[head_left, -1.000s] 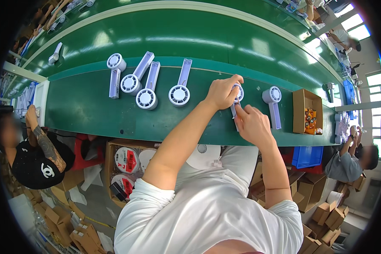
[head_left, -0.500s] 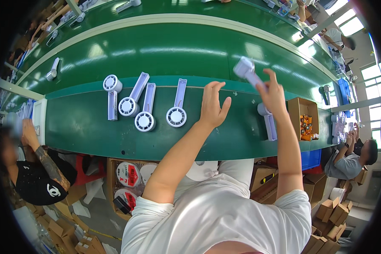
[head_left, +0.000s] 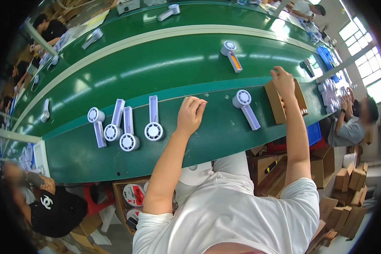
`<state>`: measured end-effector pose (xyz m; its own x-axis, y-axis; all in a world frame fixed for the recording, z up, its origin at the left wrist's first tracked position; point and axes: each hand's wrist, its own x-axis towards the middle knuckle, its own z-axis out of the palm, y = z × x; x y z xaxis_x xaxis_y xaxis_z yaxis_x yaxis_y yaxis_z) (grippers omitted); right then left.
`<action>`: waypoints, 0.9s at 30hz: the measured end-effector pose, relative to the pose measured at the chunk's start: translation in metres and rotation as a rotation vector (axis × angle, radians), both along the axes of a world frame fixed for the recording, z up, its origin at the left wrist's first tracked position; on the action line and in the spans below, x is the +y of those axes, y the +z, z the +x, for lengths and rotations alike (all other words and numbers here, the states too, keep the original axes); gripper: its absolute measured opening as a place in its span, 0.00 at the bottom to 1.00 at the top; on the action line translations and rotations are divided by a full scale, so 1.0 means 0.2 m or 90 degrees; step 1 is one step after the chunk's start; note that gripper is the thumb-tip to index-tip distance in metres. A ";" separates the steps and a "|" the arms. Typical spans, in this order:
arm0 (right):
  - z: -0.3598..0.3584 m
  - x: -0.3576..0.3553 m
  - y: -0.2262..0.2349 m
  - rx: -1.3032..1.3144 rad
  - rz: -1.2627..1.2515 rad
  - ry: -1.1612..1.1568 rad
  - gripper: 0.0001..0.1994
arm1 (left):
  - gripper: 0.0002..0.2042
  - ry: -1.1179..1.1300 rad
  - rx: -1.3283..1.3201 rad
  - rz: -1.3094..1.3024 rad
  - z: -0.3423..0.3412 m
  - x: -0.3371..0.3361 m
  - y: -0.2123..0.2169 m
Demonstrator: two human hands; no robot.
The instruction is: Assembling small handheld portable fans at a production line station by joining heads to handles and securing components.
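— Green tabletop: left hand rests loosely curled, empty, with open room up to the white fan.
— Right hand?
— Fingers spread over the cardboard box edge.

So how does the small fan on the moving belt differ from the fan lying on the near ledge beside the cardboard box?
The fan on the belt shows an orange strip along its handle; the fan on the ledge is plain pale all over. The belt fan lies apart from both hands, while the ledge fan lies between the left hand and the right hand, which is at the cardboard box. Both have a round grille head pointing up-left.
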<state>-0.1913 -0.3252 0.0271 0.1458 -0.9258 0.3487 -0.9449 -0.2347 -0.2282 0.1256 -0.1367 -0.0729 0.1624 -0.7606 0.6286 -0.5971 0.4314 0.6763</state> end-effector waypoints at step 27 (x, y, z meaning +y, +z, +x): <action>-0.79 0.02 -0.13 0.059 0.183 -0.020 0.13 | 0.32 0.079 -0.307 0.480 -0.51 1.22 -0.39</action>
<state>-0.3498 -0.3212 0.0006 0.1342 -0.9892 0.0581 -0.9705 -0.1431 -0.1939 0.0227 0.1069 -0.1500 0.1194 -0.9928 -0.0090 -0.9014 -0.1122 0.4181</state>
